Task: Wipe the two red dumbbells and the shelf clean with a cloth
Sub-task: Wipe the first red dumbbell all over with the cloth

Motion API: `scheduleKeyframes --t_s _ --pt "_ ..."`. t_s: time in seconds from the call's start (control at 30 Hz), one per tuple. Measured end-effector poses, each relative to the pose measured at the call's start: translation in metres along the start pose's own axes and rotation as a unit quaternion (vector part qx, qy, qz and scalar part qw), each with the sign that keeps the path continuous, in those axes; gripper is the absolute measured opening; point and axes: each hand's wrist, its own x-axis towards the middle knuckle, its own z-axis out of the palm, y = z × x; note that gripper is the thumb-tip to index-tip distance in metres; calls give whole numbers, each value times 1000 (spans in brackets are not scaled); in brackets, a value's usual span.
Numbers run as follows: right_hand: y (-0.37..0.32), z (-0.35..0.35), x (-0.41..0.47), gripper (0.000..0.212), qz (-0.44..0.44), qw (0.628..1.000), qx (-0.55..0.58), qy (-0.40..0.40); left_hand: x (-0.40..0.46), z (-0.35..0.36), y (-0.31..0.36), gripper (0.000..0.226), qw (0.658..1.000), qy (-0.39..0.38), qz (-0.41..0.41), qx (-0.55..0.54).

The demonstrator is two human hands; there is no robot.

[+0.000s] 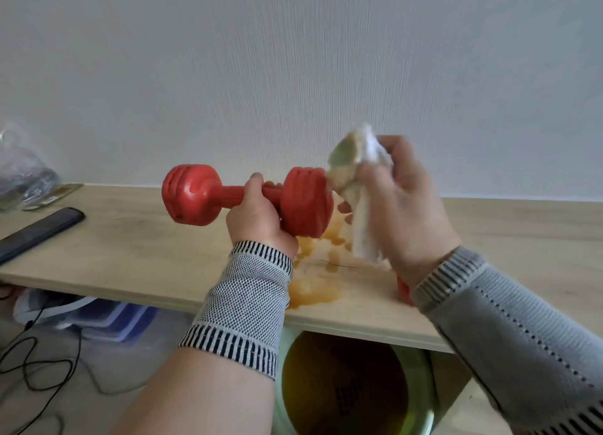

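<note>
My left hand grips the handle of a red dumbbell and holds it level above the wooden shelf. My right hand holds a crumpled white cloth, stained yellowish, against the dumbbell's right end. An orange-yellow liquid spill lies on the shelf under both hands. A sliver of a second red thing shows under my right wrist; I cannot tell what it is.
A black phone lies at the shelf's left end, with a plastic bag behind it. Below the shelf stand a green basin with brownish liquid, clear plastic boxes and black cables. A white wall rises behind.
</note>
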Motion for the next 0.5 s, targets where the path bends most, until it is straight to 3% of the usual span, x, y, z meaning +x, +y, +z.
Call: scheduleKeyframes --t_s 0.1,0.17,0.37,0.5 --pt "14 15 -11 19 -147 979 -139 -27 6 -1 -1 26 998 -20 -54 -34" --pt "22 18 -11 21 -142 979 -146 -26 9 -1 -2 35 995 -23 -79 -49" --pt "36 9 -13 20 -145 978 -140 -47 7 3 -1 35 990 -25 -94 -100" --pt "44 3 -9 9 -80 976 -190 -66 3 5 1 9 996 -20 -70 -58"
